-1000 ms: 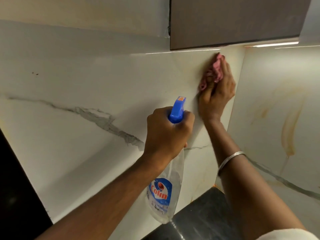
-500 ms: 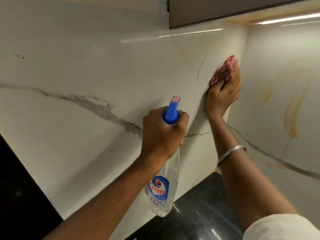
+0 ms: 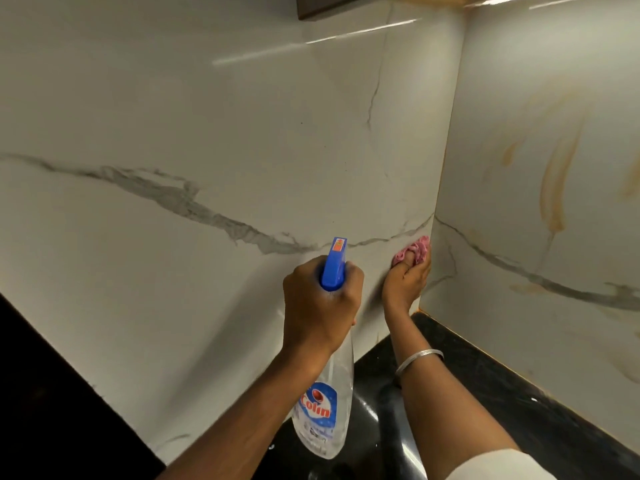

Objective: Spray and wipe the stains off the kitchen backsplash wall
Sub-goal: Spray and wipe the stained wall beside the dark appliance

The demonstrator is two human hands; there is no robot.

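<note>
The right hand [image 3: 407, 282] has its fingers curled into a bunched pink cloth [image 3: 414, 252] and presses it flat against the backsplash wall [image 3: 207, 133], low down and hard in the corner where that panel meets the right-hand side wall [image 3: 519, 98]. The cloth sits under the fingertips, so the palm can bear on it, which suits rubbing into a seam. The left hand [image 3: 318, 306] is wrapped tight round the neck of a clear Colin spray bottle [image 3: 323, 420], just left of the cloth. Its blue trigger head [image 3: 334, 265] points up and toward the wall, and the body hangs down over the black countertop [image 3: 485, 375], held ready for another spray rather than set aside. Whether a finger lies on the trigger is hidden behind the knuckles. A silver bangle [image 3: 417, 360] rides the right forearm. The far panel looks mostly clean apart from grey veining. The orange-brown streaks [image 3: 557, 188] on the side wall are untouched and are probably the stains left to do.
</note>
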